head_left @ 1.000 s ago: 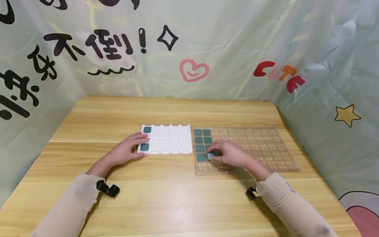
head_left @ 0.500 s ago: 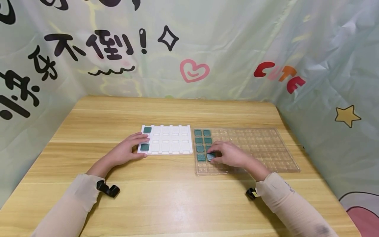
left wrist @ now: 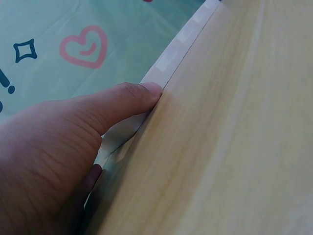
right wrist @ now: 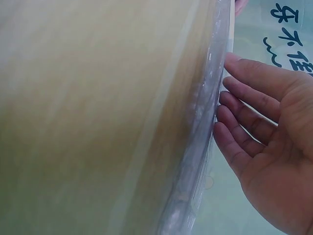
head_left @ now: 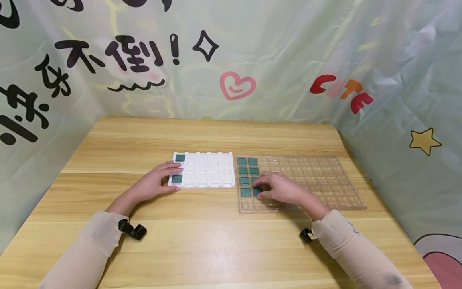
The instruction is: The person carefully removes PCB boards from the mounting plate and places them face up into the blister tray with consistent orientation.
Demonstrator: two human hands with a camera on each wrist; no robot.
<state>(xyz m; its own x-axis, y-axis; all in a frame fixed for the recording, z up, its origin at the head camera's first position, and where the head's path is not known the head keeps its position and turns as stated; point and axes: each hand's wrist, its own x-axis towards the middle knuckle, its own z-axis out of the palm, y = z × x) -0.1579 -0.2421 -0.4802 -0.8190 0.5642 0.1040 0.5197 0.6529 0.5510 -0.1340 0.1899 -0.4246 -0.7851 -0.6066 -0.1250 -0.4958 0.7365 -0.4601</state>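
In the head view my left hand [head_left: 161, 179] rests on the left end of a white tray [head_left: 208, 177], its fingers fairly straight and its thumb against the front edge. Two green chips [head_left: 177, 178] lie in that tray's left column. My right hand [head_left: 279, 188] pinches a green chip [head_left: 256, 191] at a second-column pocket of a clear plastic tray [head_left: 310, 180]; the fingers partly cover it. Several more chips [head_left: 244, 181] fill pockets on the clear tray's left side. The right wrist view shows curled fingertips at that tray's edge, but the chip is hidden there.
Both trays lie side by side on a wooden table [head_left: 216, 241], with a narrow gap between them. A printed cloth [head_left: 281, 48] hangs behind the table and along its sides. Black straps [head_left: 132, 229] are worn at the sleeve cuffs.
The chip under my right fingers looked pale and slightly tilted before; now it looks dark green and flatter in its pocket. Both hands have stayed almost in place.
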